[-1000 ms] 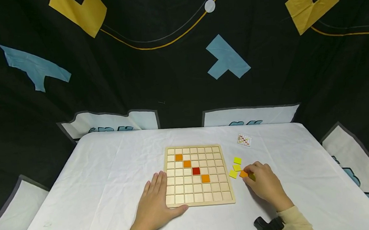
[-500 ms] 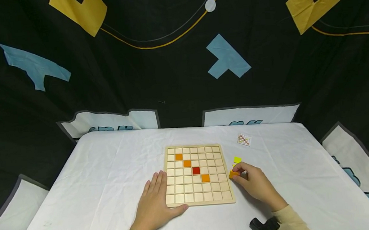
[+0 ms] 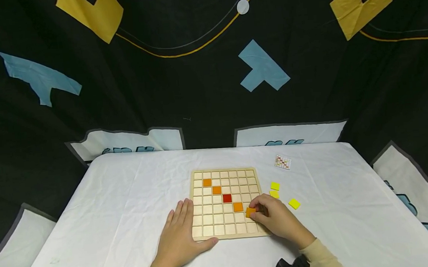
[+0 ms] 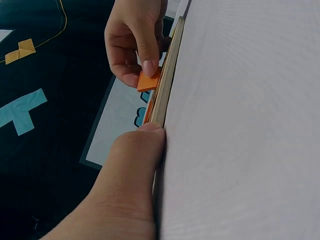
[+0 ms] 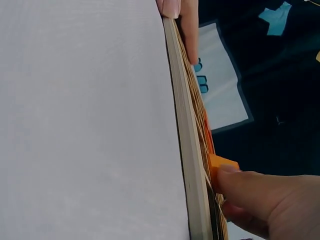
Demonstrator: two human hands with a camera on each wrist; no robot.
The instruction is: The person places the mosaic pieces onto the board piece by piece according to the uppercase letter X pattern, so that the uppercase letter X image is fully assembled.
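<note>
A square wooden grid board [image 3: 214,230] lies on the white table, with three orange tiles and one red tile [image 3: 227,198] set in a diagonal line of its cells. Between thumb and fingers my right hand [image 3: 277,216] pinches another orange tile [image 3: 250,212], tilted at a cell right below the diagonal's last orange tile [image 3: 238,207]. My left hand [image 3: 178,232] lies flat along the board's left edge, fingers straight and thumb at the front rim. In the left wrist view the pinched orange tile [image 4: 149,80] overlaps the board's top.
Right of the board lie two yellow tiles [image 3: 274,186] close together, and a third yellow tile [image 3: 294,204] sits apart behind my right hand. A small card with a coloured grid pattern [image 3: 282,162] rests farther back. Black cloth [image 3: 195,89] hangs behind the table.
My right hand has carried the orange tile from the yellow tiles leftward onto the board. One yellow tile now lies farther right. My left hand has stayed put.
</note>
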